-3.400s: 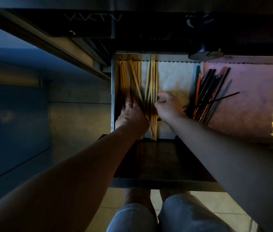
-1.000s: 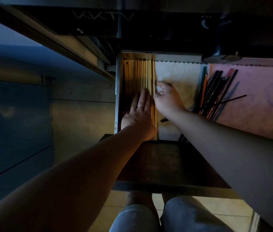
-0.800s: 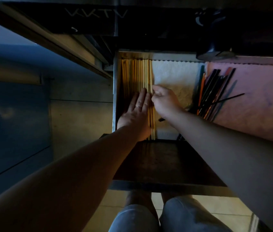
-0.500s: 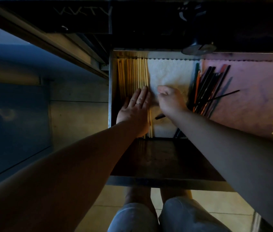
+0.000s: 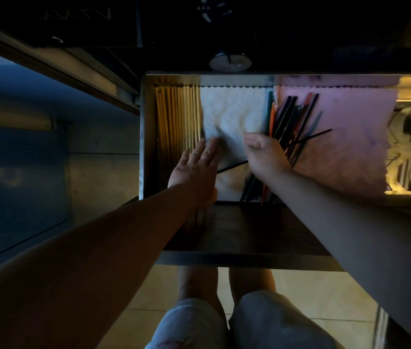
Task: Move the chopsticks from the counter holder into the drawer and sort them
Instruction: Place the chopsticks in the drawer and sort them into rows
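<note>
Two piles: my left hand [image 5: 195,172], flat, fingers together, hemmed wooden chopsticks [image 5: 176,117] against drawer [image 5: 146,122] wall; right hand [image 5: 265,154], fingers loosely straight, hovered over dark chopsticks [image 5: 290,114], perhaps touching one.

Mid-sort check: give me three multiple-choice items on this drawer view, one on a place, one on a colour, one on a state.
1. Where do the wooden chopsticks lie? A) along the drawer's left wall B) in a cup C) on a plate
2. What colour is the middle liner? A) green B) white C) black
3. How is the left hand? A) fist B) gripping a bundle C) flat, fingers straight
1A, they line that wall; 2B, it shows white; 3C, its fingers are extended.
</note>
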`<state>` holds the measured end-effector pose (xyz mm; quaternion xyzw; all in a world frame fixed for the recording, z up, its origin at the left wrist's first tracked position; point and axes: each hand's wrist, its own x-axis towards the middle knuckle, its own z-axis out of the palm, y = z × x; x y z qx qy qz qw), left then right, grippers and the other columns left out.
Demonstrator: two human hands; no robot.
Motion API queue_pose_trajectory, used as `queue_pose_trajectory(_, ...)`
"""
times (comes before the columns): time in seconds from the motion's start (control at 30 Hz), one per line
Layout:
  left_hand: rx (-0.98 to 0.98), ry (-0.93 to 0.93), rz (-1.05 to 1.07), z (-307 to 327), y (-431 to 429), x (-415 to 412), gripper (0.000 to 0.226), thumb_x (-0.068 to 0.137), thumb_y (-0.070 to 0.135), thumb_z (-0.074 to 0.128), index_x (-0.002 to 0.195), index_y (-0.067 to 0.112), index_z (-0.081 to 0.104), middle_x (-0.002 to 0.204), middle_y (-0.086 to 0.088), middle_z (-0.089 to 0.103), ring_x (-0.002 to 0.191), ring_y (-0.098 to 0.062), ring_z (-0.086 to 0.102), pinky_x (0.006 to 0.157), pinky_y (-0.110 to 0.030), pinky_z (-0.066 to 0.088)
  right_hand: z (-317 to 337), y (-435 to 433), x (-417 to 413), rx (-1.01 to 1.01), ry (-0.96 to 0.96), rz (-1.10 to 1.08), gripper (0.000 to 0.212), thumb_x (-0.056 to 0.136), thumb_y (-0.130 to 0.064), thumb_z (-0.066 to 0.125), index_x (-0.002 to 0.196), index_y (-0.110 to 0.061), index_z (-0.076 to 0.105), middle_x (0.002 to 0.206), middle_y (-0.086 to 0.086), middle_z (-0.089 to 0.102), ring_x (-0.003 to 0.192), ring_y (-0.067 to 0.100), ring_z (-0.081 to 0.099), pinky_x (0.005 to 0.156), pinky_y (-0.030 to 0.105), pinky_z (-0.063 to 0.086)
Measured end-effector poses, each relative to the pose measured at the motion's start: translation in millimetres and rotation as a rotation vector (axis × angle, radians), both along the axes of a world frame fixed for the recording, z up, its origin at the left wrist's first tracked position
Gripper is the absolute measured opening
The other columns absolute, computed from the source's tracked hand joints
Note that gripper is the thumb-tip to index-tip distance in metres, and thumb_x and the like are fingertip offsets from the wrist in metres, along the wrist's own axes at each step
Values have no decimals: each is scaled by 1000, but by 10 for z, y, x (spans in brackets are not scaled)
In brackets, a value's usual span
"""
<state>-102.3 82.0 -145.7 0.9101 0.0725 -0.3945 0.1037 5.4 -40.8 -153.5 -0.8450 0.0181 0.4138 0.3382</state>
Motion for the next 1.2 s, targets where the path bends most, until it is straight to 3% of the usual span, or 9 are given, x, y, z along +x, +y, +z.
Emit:
queue_pose_trajectory(0.1,-94,-83,147,45,-211,217,77,93,34,55,155,18,12,164,-3,6,151,-25,2,119,-43,14,2,-258,118,-50,-122,100,39,86,-8,51,124,-13,62,125,7,63,116,21,59,102,25,42)
queue_pose_trajectory(0.17,-129,-159,220,37,-358,362,62,91,30,59,146,17,34,151,-6,35,141,-28,28,111,-44,29,-5,-445,191,-97,-232,218,41,82,-8,56,122,-14,62,125,9,60,114,24,59,100,27,42)
queue_pose_trajectory(0.27,-124,-186,228,-7,-573,552,43,91,26,58,131,14,46,131,-10,51,124,-31,46,99,-44,40,-47,-702,302,-115,-323,361,42,77,-5,59,119,-11,64,121,14,58,114,29,56,99,29,41)
queue_pose_trajectory(0.4,-169,-115,334,-89,-799,725,32,95,22,51,125,13,49,123,-12,56,115,-36,55,88,-48,47,-71,-958,403,-77,-390,341,35,78,-6,58,111,-12,66,113,11,66,107,27,62,90,31,49)
queue_pose_trajectory(0.57,-193,-122,380,-44,-831,718,28,97,20,46,124,14,51,117,-12,58,107,-36,60,80,-42,47,-6,-1155,498,-14,-483,316,24,79,-2,57,99,-7,68,103,13,66,95,26,65,78,20,43)
queue_pose_trajectory(0.77,-161,-77,444,41,-773,673,19,95,29,47,106,15,44,93,-9,57,82,-31,58,65,-36,42,69,-1115,665,40,-624,248,32,73,-2,54,104,-3,63,117,19,52,109,32,53,91,19,35)
queue_pose_trajectory(0.9,-149,-42,608,54,-801,731,16,94,27,46,105,16,44,89,-7,58,79,-29,58,66,-39,51,5,-1128,717,-1,-470,228,29,82,-4,57,111,-5,61,113,16,60,98,26,60,76,20,38)
queue_pose_trajectory(1.03,-195,-50,792,34,-896,828,15,90,23,47,102,14,49,94,-10,62,86,-31,61,77,-44,55,-170,-1091,708,-19,-310,100,27,83,-2,57,109,-2,63,109,17,65,102,29,63,87,33,50)
queue_pose_trajectory(1.2,-217,-145,872,7,-1041,945,10,90,19,46,99,15,48,89,-8,59,82,-30,58,65,-35,43,-240,-988,718,-28,-106,17,34,88,-2,54,122,-5,58,121,13,60,110,25,58,90,30,47)
